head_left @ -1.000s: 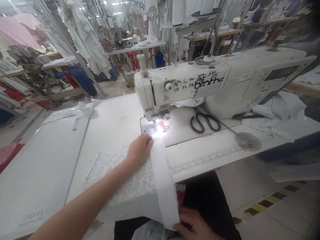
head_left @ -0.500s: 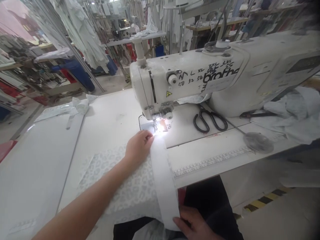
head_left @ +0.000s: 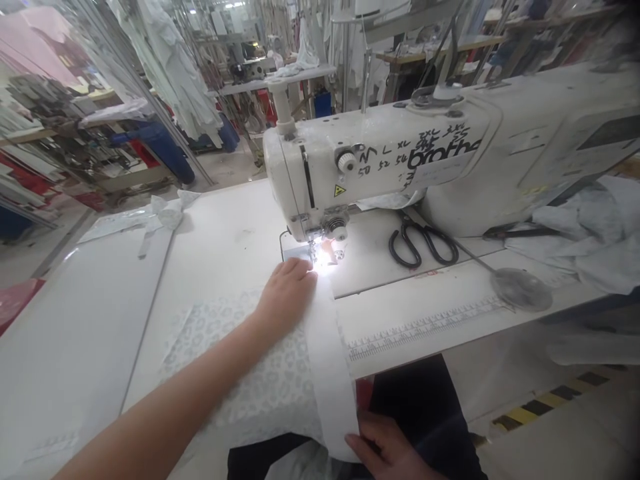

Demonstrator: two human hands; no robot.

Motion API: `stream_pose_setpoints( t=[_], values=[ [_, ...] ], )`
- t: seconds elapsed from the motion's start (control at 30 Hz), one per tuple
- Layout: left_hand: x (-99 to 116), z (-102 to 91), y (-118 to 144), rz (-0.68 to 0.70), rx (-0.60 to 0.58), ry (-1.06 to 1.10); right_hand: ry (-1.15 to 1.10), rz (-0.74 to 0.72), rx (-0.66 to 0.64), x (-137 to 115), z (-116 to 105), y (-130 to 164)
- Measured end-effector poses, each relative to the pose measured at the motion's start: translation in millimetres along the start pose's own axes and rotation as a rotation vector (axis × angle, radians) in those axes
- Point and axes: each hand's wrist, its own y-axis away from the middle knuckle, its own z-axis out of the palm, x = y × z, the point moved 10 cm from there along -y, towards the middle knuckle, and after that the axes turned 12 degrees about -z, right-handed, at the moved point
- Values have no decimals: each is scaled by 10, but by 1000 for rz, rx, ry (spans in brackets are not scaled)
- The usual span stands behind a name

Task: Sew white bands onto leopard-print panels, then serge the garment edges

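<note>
The white strip [head_left: 333, 380] lies along the right side of a spotted cloth [head_left: 265, 393], running from beneath the sewing machine [head_left: 380, 173] back across the near edge of the tabletop [head_left: 220, 230] and out over the person's lap. The left hand [head_left: 287, 290] rests at the far end of the strip, close before the lit needle area, its fingers drawn together and bent downward; their tips are out of sight, so whether they pinch or only press cannot be told. The right hand [head_left: 387, 443] is off the near edge, thumb and fingers closed on the strip's lower right corner.

Both pieces look light. The strip seems the firmer of the two — smooth, flat, holding a clean edge — and would probably crease if bent sharply. The cloth looks thin and limp, likely to ripple or slide on the smooth tabletop, and its lower part sags past the near edge, where its own weight could tug a little. Neither looks fragile. The best hold is probably a flat, light press near the needle, with fingertips well to the side of it — and a gentle pinch at the strip's loose corner, catching both layers.
</note>
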Motion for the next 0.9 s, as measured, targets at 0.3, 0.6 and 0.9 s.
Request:
stream_pose_setpoints(
  t=[0.3,0.6,0.9],
  values=[
    [-59,95,197,-85,-89,182,50,-58,-26,-170,-89,-146],
    [-229,105,-3,-95,-73,202,98,-114,7,-391,-282,-362],
    [-264,140,-60,-100,-88,179,72,-67,-1,-379,-310,-370]
  ],
)
